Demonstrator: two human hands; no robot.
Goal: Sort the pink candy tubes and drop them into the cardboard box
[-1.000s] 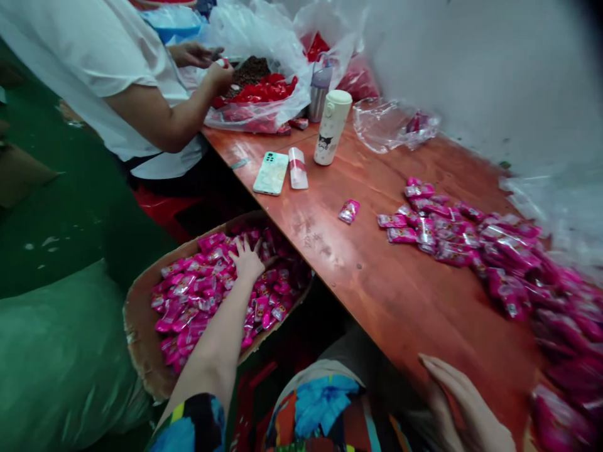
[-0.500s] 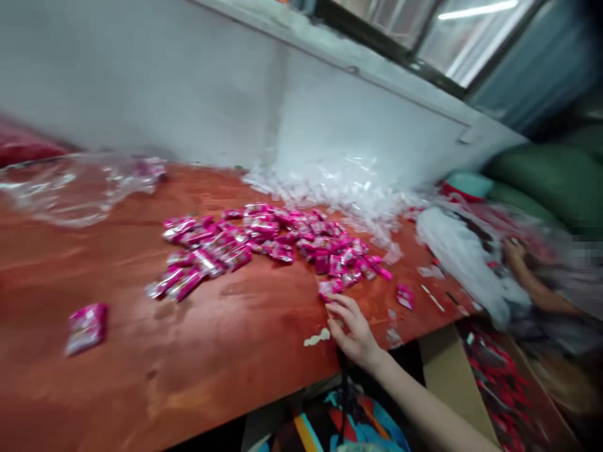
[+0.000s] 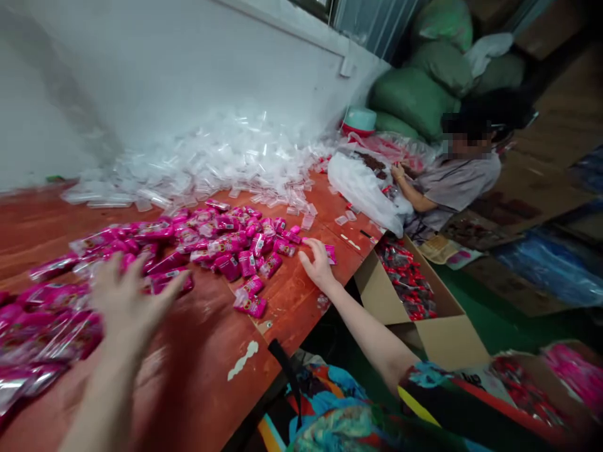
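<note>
Small pink shiny packets (image 3: 221,242) lie in a loose pile across the red tabletop. Over the left part of that pile is my left hand (image 3: 127,295), slightly blurred, fingers spread and nothing in its grasp. My right hand (image 3: 319,269) is at the pile's right end, fingers apart and lowered towards the tabletop. Just beyond its fingers sits a single pink packet (image 3: 331,254), partly hidden by them. Two packets (image 3: 252,298) lie at the near edge of the pile, between my hands.
Clear plastic pieces (image 3: 202,157) are heaped along the wall. Another person (image 3: 456,176) works at the far right beside a white bag (image 3: 362,194). An open cardboard box (image 3: 452,339) of red packets stands below the table edge. Green sacks (image 3: 409,100) are stacked behind.
The view has swung to the right. My left hand has come into sight over the packets. My right hand has left the packet at the near edge and moved towards the pile's right end.
</note>
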